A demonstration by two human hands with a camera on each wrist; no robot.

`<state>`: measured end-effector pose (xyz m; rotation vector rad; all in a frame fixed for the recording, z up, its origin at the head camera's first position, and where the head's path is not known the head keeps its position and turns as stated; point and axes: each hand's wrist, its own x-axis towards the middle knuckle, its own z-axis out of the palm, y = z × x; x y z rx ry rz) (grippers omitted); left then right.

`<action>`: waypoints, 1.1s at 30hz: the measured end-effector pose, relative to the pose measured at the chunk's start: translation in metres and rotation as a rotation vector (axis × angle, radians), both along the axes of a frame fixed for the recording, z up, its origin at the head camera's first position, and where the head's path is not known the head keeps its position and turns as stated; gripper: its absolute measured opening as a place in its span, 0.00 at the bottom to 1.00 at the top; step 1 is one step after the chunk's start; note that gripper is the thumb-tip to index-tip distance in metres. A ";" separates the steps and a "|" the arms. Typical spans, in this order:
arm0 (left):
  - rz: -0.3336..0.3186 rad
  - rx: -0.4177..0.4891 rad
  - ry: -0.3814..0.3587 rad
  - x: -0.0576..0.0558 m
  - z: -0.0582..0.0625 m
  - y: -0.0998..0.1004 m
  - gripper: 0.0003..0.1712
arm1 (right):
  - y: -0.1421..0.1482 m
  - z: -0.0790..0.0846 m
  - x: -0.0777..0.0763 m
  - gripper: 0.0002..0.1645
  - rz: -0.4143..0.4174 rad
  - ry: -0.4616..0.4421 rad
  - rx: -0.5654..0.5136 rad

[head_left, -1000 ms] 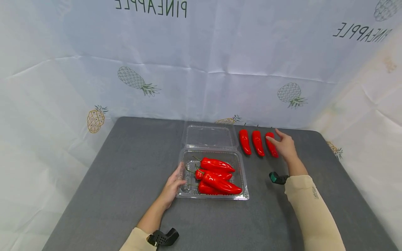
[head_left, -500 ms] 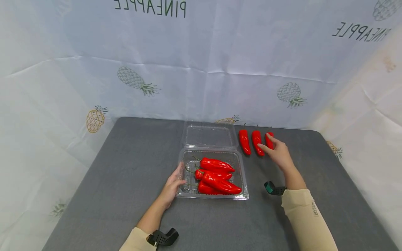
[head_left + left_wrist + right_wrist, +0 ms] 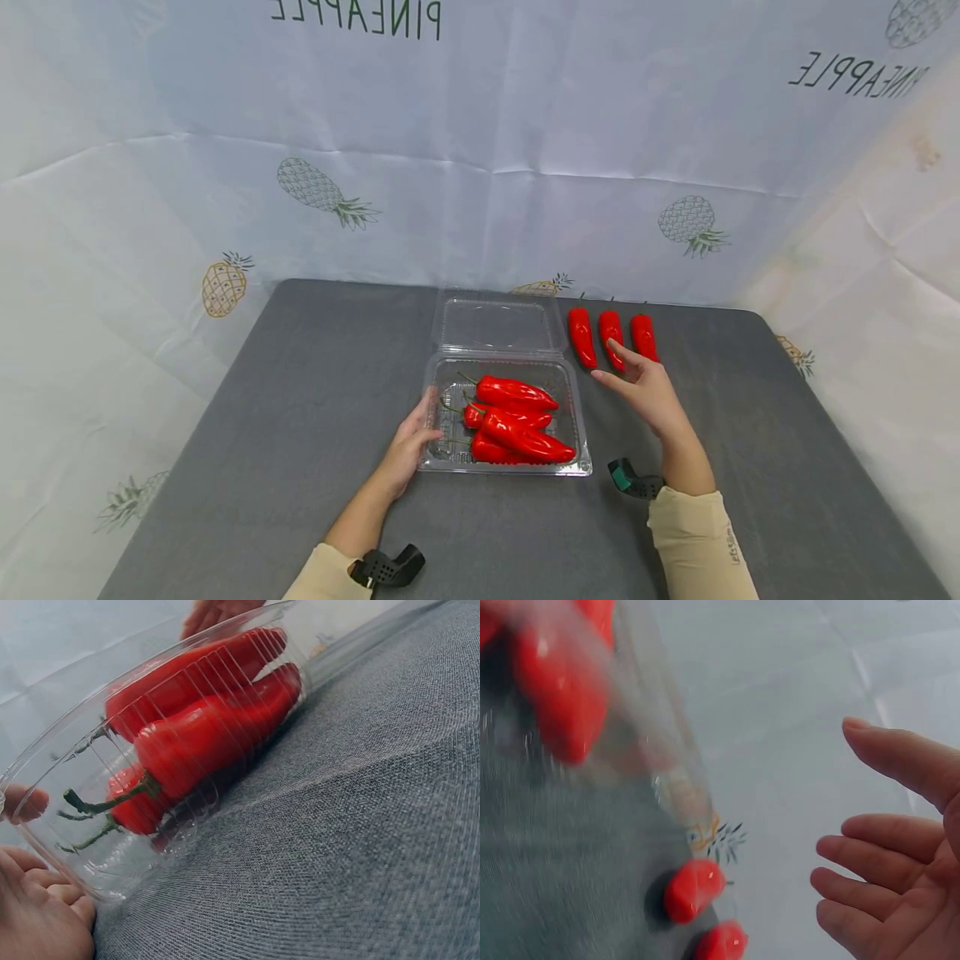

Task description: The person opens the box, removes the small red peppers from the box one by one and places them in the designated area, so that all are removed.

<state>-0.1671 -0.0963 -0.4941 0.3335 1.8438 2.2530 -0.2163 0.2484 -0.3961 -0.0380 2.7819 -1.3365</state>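
From the left, we see the left hand (image 3: 408, 437) clamped on the left wall of the clear box (image 3: 506, 469), thumb over the rim; its wrist view cuts the hand off at the corner. That one box sits mid-table (image 3: 300, 392), its lid (image 3: 491, 323) folded back to the table's far edge. Inside we count four red peppers (image 3: 528, 437), long axes running roughly left to right, stems left and tips right, the lower ones partly covered. Right of the lid, by the far edge, we count three loose peppers (image 3: 609, 323) in a row, stems toward that edge, tips toward the near one. The right hand (image 3: 648, 396) hovers just nearer, thumb and fingers apart, holding nothing, hiding the rightmost tip and part of the middle pepper. The right wrist view blurs box and peppers.
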 end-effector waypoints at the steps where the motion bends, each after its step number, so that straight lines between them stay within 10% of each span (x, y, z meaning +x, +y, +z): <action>1: 0.000 0.001 0.001 0.000 0.000 0.000 0.42 | -0.002 0.000 0.003 0.43 0.017 0.006 -0.022; 17: 0.001 -0.003 -0.010 -0.001 0.001 0.000 0.42 | -0.038 0.002 0.036 0.40 0.191 -0.001 -0.222; 33: -0.009 0.008 -0.016 0.000 0.003 0.000 0.43 | -0.075 -0.009 0.039 0.39 0.236 -0.138 -0.169</action>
